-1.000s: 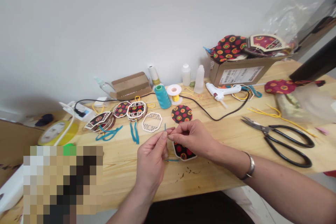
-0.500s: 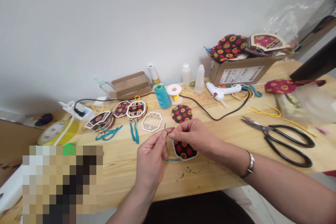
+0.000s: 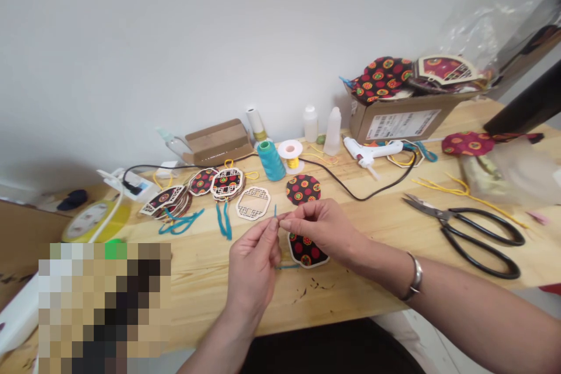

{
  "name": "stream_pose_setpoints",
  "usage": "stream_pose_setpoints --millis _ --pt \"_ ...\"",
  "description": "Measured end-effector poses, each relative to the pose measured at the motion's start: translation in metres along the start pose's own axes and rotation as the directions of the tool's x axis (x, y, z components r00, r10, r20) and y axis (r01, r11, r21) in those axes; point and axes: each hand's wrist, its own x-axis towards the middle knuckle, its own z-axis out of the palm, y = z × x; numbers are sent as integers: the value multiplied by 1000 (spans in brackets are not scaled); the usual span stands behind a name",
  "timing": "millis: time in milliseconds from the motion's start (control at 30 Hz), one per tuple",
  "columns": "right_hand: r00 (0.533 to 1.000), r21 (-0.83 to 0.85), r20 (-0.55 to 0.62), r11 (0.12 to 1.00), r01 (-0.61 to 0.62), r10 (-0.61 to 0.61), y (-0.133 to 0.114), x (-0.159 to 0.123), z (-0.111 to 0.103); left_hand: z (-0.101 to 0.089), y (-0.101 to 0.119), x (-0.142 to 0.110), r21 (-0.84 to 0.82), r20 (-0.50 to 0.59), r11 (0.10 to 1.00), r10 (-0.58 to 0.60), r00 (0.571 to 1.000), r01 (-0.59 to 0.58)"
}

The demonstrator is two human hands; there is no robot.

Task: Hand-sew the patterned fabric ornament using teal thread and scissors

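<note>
Pale wood table (image 3: 394, 234) runs along a white wall, crowded with craft bits. Over its near middle, the left hand (image 3: 254, 266) and right hand (image 3: 322, 228) meet fingertip to fingertip, both pinched narrow on a thin teal cord (image 3: 276, 211). Its short free end sticks up above the fingertips, long axis close to upright, tip pointing at the wall; another bit of it shows lower down, lying flat on the wood under the left hand. How the cord runs between those 2 parts is hidden by the fingers.

Just under the right hand lies a fabric piece (image 3: 305, 249) with red and orange dots, partly covered by the palm. Beyond the hands sit a bare wooden frame (image 3: 253, 203) and a round dotted patch (image 3: 303, 189), both near but apart from the fingers. Further back stand a teal spool (image 3: 270, 160) and a yellow spool (image 3: 291, 153). Loose teal loops (image 3: 224, 221) lie left of the frame, next to a stack of finished ornaments (image 3: 227, 183). A glue gun (image 3: 372, 152) rests ahead on the right, its black cable curving across the wood. Black scissors (image 3: 468, 231) lie well off to the right, blades pointing left. A cardboard box (image 3: 403, 120) of fabric pieces stands at the back right.
</note>
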Motion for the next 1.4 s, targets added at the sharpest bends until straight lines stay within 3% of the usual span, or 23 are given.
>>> stream_pose_setpoints --millis 1000,1167,1267,1400 --pt "981 137 71 973 -187 178 0 4 0 0 -7 -1 -19 25 999 37 999 -36" --pt "985 154 83 975 -162 150 2 3 0 1 -6 -1 -25 24 999 21 999 -20" --pt "990 116 65 985 -129 122 1 3 1 0 -6 -2 -27 29 999 18 999 -17" --pt "997 -62 0 995 -80 80 3 4 0 -2 -7 -2 -15 29 1000 19 999 -18"
